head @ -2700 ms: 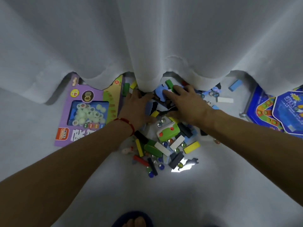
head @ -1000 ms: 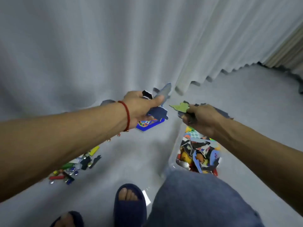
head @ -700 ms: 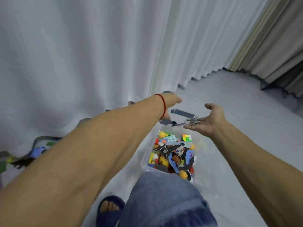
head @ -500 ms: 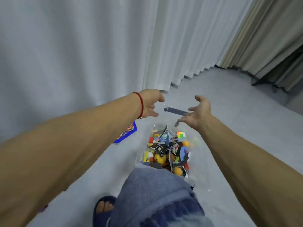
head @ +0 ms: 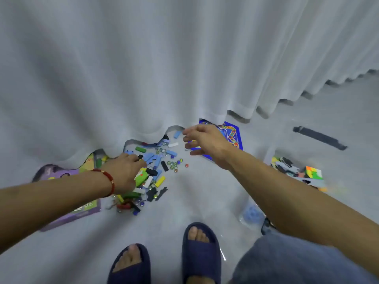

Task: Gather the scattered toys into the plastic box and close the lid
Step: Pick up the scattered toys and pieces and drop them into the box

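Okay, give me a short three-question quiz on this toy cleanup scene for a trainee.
1. True or false: the left hand rests on the toy pile.
2. The blue game board lies: A) under the right hand, B) inside the plastic box, C) on the purple box.
3. What colourful puzzle sits in the plastic box?

Key: 1 true; 2 A; 3 the cube.

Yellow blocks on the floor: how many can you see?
2 clearly: one yellow block at the pile's right edge, another yellow block below the left hand. More may lie hidden under that hand or the curtain.
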`<state>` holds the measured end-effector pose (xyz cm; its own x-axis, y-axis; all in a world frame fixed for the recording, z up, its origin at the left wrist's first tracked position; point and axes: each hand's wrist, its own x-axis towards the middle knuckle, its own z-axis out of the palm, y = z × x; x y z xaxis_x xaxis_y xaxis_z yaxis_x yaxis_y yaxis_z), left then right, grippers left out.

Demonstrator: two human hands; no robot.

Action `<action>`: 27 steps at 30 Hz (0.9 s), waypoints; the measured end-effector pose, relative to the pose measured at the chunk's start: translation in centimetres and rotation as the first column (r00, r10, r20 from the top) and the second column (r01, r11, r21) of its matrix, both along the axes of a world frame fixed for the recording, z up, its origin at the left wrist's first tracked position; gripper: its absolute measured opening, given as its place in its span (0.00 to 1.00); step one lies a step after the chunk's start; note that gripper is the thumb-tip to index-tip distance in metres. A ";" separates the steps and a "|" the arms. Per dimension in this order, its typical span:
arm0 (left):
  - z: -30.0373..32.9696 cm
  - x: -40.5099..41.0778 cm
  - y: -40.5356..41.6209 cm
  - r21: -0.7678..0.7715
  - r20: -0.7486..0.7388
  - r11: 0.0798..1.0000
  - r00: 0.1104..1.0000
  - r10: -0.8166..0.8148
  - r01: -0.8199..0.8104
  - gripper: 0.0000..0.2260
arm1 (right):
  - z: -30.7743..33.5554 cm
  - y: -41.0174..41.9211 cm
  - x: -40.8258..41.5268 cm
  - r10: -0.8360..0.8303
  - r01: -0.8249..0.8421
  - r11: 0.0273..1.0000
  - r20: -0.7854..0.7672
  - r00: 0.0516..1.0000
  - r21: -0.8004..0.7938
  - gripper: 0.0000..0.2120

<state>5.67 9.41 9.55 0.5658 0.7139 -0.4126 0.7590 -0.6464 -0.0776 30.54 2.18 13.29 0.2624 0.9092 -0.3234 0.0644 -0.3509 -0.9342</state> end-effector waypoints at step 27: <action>-17.7 0.9 21.6 0.549 0.059 0.833 0.991 -0.121 0.069 0.27 | -22.1 25.6 5.9 0.213 -0.310 0.946 0.903 0.372 -0.095 0.19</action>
<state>6.57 31.04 -8.15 0.6577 0.7488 0.0820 0.7165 -0.5883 -0.3748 36.42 27.81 -8.81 0.0983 0.9950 0.0149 0.9500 -0.0894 -0.2992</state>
